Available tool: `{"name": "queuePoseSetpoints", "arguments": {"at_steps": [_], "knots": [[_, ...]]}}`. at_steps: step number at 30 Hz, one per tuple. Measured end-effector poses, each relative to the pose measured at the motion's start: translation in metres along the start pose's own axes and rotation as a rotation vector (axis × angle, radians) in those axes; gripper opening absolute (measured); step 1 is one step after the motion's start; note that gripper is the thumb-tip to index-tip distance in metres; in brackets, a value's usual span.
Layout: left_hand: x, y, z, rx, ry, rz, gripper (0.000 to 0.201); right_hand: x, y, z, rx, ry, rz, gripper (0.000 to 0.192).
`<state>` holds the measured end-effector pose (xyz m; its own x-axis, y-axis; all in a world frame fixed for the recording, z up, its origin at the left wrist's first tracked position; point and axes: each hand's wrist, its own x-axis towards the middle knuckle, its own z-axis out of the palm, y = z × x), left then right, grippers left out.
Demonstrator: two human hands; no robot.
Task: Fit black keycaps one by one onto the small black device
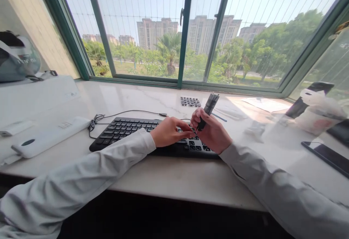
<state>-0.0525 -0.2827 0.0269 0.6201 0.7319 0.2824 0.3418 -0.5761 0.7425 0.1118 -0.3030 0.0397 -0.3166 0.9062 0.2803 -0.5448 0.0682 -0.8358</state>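
Observation:
My right hand point(214, 132) is closed around a black keycap puller point(209, 108), held tilted with its pronged end up. Thin wires point(196, 130) stick out of its lower end. Beside those wires, the thumb and fingers of my left hand point(170, 132) are pinched together; what lies between the fingertips is too small to make out. Both hands are above a black keyboard point(120, 132), whose right part shows bare key sockets without caps. Behind it, loose black keycaps point(190, 101) are laid out in rows on the white counter.
A coiled cable with a USB plug point(163, 114) lies behind the keyboard. At left is a white power strip point(51, 137). On the right are a phone point(327, 155), a bagged cup point(316, 119), paper point(265, 104) and a thin blue tool point(219, 117). A window point(180, 82) borders the counter.

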Motion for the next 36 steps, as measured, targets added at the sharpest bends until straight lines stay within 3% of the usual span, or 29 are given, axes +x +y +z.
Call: {"name": "queuePoseSetpoints", "arguments": {"at_steps": [4,9,13,17,24,36], "knots": [[-0.003,0.002,-0.002,0.008,-0.014,0.051,0.028,-0.004,0.007,0.0,-0.052,0.059,0.008,0.024],[-0.003,0.005,-0.019,-0.011,-0.11,0.019,0.031,-0.006,0.001,0.004,-0.161,0.159,-0.02,0.021],[-0.003,0.004,-0.029,-0.048,-0.234,0.007,0.032,-0.01,0.005,0.008,-0.251,0.141,-0.021,0.025],[-0.004,0.005,-0.031,0.048,-0.304,0.012,0.031,-0.012,0.015,0.008,-0.215,0.08,-0.058,0.032],[-0.004,0.007,-0.032,0.065,-0.289,0.046,0.031,-0.011,0.022,0.008,-0.181,0.115,-0.127,0.04],[-0.004,0.005,-0.038,0.064,-0.3,0.09,0.025,-0.013,0.027,0.011,-0.37,0.199,-0.161,0.044]]}}
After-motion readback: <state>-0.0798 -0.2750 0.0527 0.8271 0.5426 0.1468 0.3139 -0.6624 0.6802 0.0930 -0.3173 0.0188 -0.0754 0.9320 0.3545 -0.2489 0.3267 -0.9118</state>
